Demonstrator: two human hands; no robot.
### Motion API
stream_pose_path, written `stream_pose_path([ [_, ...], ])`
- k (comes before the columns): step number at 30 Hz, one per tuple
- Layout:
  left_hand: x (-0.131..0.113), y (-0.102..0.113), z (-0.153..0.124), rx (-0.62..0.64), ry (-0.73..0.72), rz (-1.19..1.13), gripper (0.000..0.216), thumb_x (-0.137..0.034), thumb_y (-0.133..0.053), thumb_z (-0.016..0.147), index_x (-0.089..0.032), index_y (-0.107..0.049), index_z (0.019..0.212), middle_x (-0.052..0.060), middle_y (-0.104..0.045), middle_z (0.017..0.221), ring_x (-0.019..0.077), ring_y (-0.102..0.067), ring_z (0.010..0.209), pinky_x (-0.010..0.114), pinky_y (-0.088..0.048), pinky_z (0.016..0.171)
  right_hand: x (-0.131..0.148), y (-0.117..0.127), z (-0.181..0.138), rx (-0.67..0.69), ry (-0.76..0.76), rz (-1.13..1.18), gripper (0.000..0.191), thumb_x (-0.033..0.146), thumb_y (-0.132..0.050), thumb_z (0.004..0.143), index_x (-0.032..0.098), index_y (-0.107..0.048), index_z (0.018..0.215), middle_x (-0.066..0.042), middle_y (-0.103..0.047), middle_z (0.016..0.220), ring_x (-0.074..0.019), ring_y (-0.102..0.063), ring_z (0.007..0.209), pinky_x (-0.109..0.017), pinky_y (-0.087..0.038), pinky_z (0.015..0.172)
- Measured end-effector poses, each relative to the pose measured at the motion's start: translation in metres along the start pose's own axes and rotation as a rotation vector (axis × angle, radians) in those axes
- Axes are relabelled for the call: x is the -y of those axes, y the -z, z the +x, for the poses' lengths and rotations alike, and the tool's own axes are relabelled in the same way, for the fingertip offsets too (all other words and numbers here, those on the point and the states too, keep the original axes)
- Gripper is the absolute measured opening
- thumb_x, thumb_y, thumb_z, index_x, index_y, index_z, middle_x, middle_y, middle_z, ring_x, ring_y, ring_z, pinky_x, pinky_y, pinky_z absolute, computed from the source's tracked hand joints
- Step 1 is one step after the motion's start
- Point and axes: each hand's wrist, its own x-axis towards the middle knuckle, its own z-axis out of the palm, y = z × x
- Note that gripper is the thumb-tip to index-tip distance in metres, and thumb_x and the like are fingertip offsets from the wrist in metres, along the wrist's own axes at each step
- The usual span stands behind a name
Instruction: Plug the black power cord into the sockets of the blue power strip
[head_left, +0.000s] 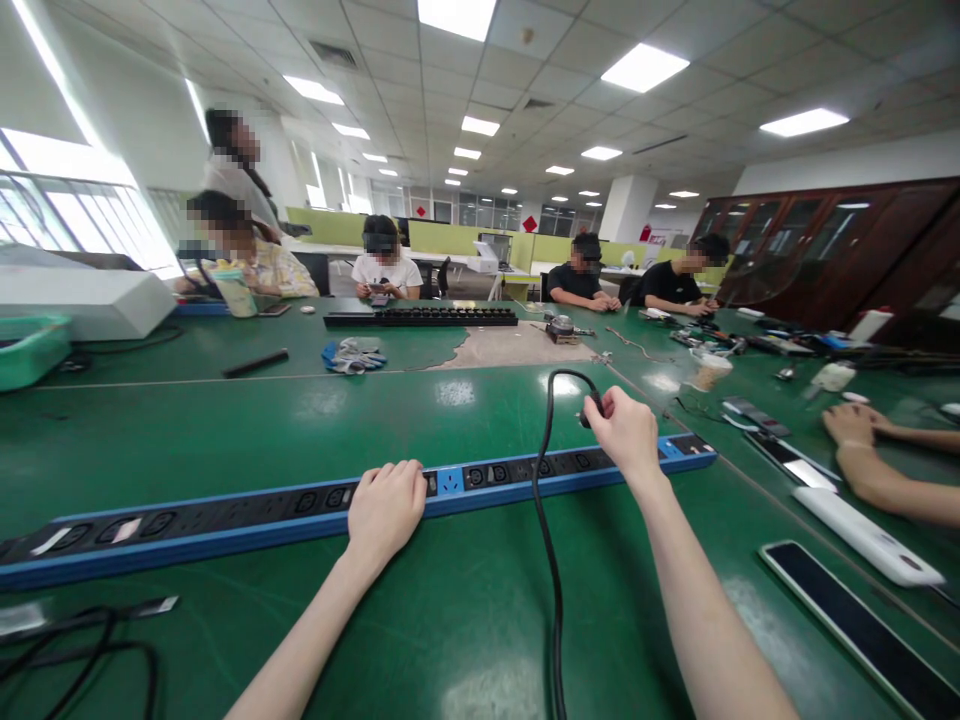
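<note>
A long blue and black power strip (450, 482) lies across the green table in front of me, with several sockets along its top. My left hand (386, 505) is wrapped over the strip near its middle, just left of a blue socket. Above the strip's right part, my right hand (624, 430) pinches a black plug (592, 408) at the end of a black power cord (551, 545). From the plug the cord loops up, then runs down across the strip to the table's near edge. The plug is apart from the sockets, and its front is partly hidden by my fingers.
Grey-blue gloves (354, 355), a black bar (255, 363) and a second, black strip (420, 317) lie farther back. On the right are a phone (862, 630), a white device (866, 535) and a co-worker's hands (855, 425). Black cables (97, 650) lie at near left.
</note>
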Motion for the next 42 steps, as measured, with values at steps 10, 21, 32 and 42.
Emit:
stream_pose_path([
  [10,-0.002,0.002,0.001,-0.006,-0.011,0.017,0.032,-0.028,-0.037,0.1,-0.023,-0.068,0.094,0.008,-0.072,0.088,0.0251,-0.065,0.09,0.039,-0.041,0.09,-0.001,-0.031,-0.009,0.403,0.166,-0.043,0.034,0.054,-0.049,0.096,0.022,-0.06,0.099,-0.006,-0.069,0.084,-0.0208,-0.063,0.078,-0.027,-0.029,0.064],
  [21,-0.001,0.001,0.001,-0.003,-0.009,0.024,0.034,-0.03,-0.034,0.101,-0.023,-0.067,0.098,0.008,-0.072,0.088,0.0253,-0.065,0.091,0.04,-0.041,0.091,-0.014,-0.051,-0.009,0.407,0.154,0.026,0.033,0.054,-0.051,0.093,0.022,-0.06,0.093,-0.004,-0.067,0.078,-0.0188,-0.06,0.073,-0.026,-0.029,0.063],
  [32,-0.001,0.001,0.0,-0.003,0.0,0.005,0.033,-0.029,-0.036,0.1,-0.024,-0.068,0.098,0.009,-0.073,0.09,0.0255,-0.065,0.093,0.039,-0.041,0.092,0.002,-0.05,-0.013,0.405,0.131,-0.083,0.033,0.054,-0.05,0.094,0.023,-0.061,0.097,-0.006,-0.069,0.083,-0.0221,-0.064,0.077,-0.028,-0.029,0.064],
  [42,0.001,-0.001,0.0,-0.007,-0.003,0.002,0.032,-0.029,-0.037,0.1,-0.023,-0.069,0.098,0.009,-0.073,0.091,0.0254,-0.065,0.093,0.04,-0.041,0.092,0.003,-0.047,-0.014,0.417,0.153,-0.143,0.035,0.055,-0.048,0.095,0.023,-0.061,0.098,-0.007,-0.069,0.085,-0.0237,-0.066,0.081,-0.029,-0.032,0.066],
])
